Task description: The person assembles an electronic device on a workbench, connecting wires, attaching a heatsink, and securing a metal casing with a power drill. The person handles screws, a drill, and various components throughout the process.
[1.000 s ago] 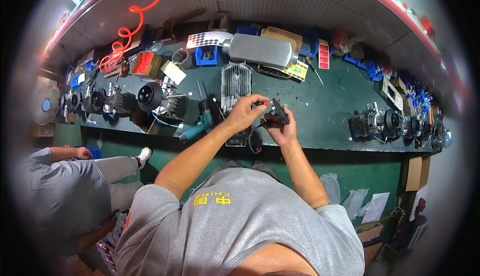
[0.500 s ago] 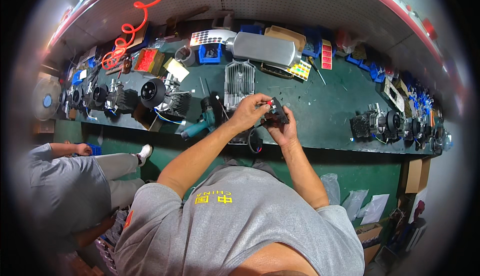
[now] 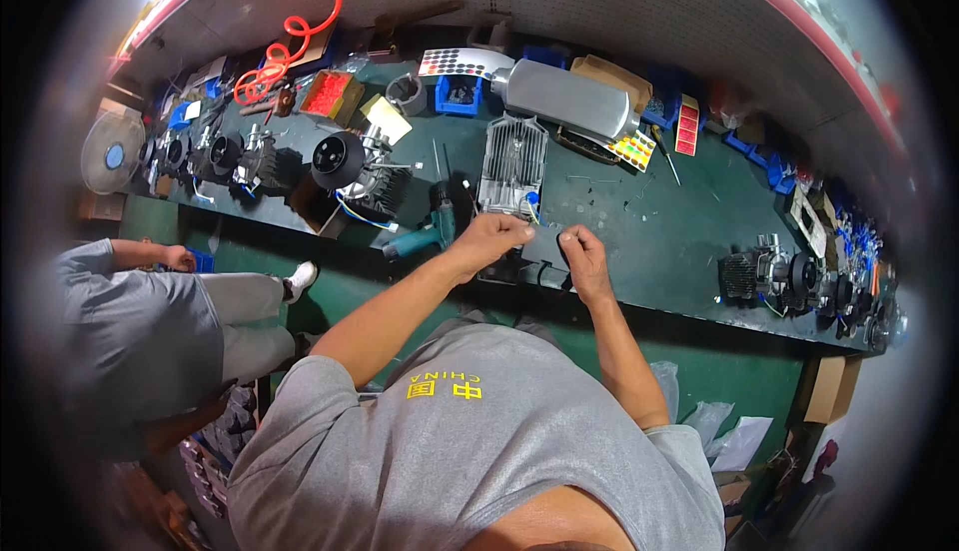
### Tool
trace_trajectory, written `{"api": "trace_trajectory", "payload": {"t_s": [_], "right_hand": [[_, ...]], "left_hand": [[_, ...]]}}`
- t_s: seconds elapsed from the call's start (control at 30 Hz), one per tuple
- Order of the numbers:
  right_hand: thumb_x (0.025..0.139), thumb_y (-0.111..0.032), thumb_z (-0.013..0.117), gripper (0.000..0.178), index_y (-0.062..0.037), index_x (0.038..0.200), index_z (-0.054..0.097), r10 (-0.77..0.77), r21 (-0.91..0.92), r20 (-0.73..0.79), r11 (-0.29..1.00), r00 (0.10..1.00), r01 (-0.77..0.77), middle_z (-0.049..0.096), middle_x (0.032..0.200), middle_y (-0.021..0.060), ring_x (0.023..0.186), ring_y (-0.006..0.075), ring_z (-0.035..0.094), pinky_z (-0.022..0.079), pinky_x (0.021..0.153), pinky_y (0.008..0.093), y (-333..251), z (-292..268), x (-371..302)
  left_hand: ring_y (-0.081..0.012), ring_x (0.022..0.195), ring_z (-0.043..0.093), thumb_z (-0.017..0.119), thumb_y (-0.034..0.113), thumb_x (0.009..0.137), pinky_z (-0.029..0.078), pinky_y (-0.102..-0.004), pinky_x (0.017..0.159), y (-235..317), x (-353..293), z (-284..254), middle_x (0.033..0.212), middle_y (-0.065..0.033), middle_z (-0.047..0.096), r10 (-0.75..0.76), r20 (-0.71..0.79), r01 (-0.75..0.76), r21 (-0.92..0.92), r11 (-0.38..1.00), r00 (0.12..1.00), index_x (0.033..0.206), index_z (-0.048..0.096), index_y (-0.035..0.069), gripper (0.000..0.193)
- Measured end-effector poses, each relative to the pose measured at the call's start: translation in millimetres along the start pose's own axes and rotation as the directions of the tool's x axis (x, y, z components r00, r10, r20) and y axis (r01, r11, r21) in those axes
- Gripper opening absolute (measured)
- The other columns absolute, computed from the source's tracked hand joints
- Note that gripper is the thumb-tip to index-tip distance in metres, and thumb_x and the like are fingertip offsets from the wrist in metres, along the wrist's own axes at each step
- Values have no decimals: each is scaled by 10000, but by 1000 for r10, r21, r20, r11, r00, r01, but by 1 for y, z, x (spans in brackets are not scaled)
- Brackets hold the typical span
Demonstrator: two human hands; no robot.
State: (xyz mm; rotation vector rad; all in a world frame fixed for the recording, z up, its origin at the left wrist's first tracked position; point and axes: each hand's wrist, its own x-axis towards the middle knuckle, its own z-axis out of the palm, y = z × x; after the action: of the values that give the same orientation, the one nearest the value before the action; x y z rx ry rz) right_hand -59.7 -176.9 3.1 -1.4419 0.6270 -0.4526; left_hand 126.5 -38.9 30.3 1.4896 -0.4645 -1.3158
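My left hand (image 3: 491,241) is closed in a pinch just in front of a finned metal housing (image 3: 513,156). Close to its fingertips, a blue connector with a yellow wire (image 3: 533,200) lies at the housing's near end. My right hand (image 3: 587,257), a short way to the right, also has thumb and fingers pressed together, with a bit of something dark at the tips. What either pinch holds is too small to name. A black part and dark cable (image 3: 544,271) show below and between the hands at the bench edge. A teal cordless drill (image 3: 425,233) lies left of my left hand.
Assembled units with black round fans (image 3: 340,158) stand along the left, more (image 3: 802,273) at the right. Behind the housing lie a silver canister (image 3: 564,99), a blue bin (image 3: 458,94) and a screwdriver (image 3: 665,156). A red coiled hose (image 3: 297,26) hangs above. Another person (image 3: 150,321) is at the left.
My hands have moved apart, and the small black part with red on it is no longer between them. The blue connector now shows at the housing. The whole view has shifted slightly.
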Motion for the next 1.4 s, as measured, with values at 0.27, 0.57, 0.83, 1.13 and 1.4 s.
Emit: {"api": "trace_trajectory", "payload": {"t_s": [0.27,0.57,0.83,1.13,1.4], "right_hand": [[996,-242,661,256,12,978,644,3,-300,162,953,987,47,618,822,91,766,185,569,472,715,328,-10,16,-8],[1082,-353,524,385,10,1014,634,21,-215,81,977,996,-3,543,802,9,787,120,483,448,731,313,-4,20,-2],[1078,-410,519,406,-30,1037,657,425,289,94,854,900,-433,635,814,34,700,148,570,469,674,317,16,-2,19],[1080,-418,513,388,-54,989,612,473,551,319,612,821,-567,574,748,77,743,232,564,477,702,384,36,9,27],[1092,-426,467,390,-91,940,597,494,597,350,537,796,-596,560,752,44,755,219,549,455,712,375,49,20,31]], "left_hand": [[-67,826,626,783,151,932,505,-229,732,-20,-13,-13,921,-6,695,3,-5,-4,-151,989,1000,1000,693,19,174],[-64,783,576,719,268,985,485,-244,672,-39,20,-41,891,49,663,-29,-273,-22,-183,983,962,1080,733,89,203],[-60,676,532,646,160,999,394,-196,566,-93,103,-102,863,24,643,-255,-328,-2,-617,787,910,986,662,102,62],[-97,951,642,576,110,1060,584,-309,877,-59,35,-65,1106,-47,680,204,-140,-231,-224,947,969,1341,628,5,305],[-77,788,608,668,59,986,520,-270,710,-39,7,-29,873,-21,693,408,-43,-391,207,897,912,1111,688,-24,151]]}}
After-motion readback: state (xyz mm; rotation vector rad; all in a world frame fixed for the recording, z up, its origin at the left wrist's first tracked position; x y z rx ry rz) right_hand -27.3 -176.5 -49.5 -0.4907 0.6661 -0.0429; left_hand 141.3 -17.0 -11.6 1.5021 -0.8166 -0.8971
